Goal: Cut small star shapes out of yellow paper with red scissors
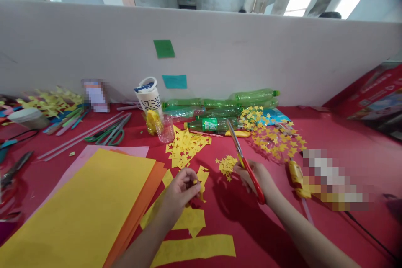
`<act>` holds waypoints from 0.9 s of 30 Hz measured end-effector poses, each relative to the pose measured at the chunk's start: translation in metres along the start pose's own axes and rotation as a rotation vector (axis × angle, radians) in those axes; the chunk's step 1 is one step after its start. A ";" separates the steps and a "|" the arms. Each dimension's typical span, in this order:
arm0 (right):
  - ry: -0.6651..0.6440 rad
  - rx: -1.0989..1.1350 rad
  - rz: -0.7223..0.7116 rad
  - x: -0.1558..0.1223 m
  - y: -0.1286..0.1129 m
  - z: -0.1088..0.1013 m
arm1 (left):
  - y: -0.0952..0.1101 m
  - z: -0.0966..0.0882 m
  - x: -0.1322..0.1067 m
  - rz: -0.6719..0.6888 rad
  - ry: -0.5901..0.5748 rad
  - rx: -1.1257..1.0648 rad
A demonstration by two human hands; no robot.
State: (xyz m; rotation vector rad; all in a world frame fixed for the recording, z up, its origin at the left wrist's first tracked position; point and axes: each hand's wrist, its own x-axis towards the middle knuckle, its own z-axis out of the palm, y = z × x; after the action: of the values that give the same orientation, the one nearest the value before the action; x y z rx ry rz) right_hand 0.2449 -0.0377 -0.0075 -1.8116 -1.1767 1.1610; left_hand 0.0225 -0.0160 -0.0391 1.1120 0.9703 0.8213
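Observation:
My left hand (179, 189) is closed in a pinch on a small yellow felt scrap (201, 192), partly hidden by the fingers. In my right hand (258, 178) is a pair of scissors (248, 167) with red handles, its blades pointing away and up. Right beside those fingers lies a small pile of yellow stars (226, 166). Beneath and in front of my left hand are cut yellow felt pieces (190, 219) and a long yellow strip (196, 248). Farther back sits a heap of scraps with star-shaped holes (185, 147).
Yellow felt sheets (78, 201) over orange and pink ones cover the left. Green plastic bottles (220, 124), a white tumbler (149, 98) and a cut clear bottle (165, 129) stand or lie behind. Green scissors (109, 132) are back left; a yellow glue gun (297, 178) lies right, near scattered stars (279, 138).

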 end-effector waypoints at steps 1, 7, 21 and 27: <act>-0.004 0.006 0.002 -0.002 0.000 0.002 | 0.002 0.001 -0.001 0.011 0.015 -0.005; -0.154 0.080 -0.034 -0.022 0.000 0.031 | 0.007 0.011 -0.010 0.079 -0.066 -0.065; -0.147 0.080 -0.195 -0.039 -0.013 0.046 | 0.003 0.008 -0.008 -0.049 -0.101 -0.078; -0.286 -0.226 -0.313 -0.039 -0.001 0.026 | 0.008 -0.009 0.002 0.097 0.157 -0.265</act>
State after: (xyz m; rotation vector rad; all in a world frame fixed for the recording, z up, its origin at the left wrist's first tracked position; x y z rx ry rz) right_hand 0.2125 -0.0714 -0.0039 -1.5751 -1.7490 1.1632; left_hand 0.0145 -0.0093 -0.0329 0.8810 0.9113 1.0960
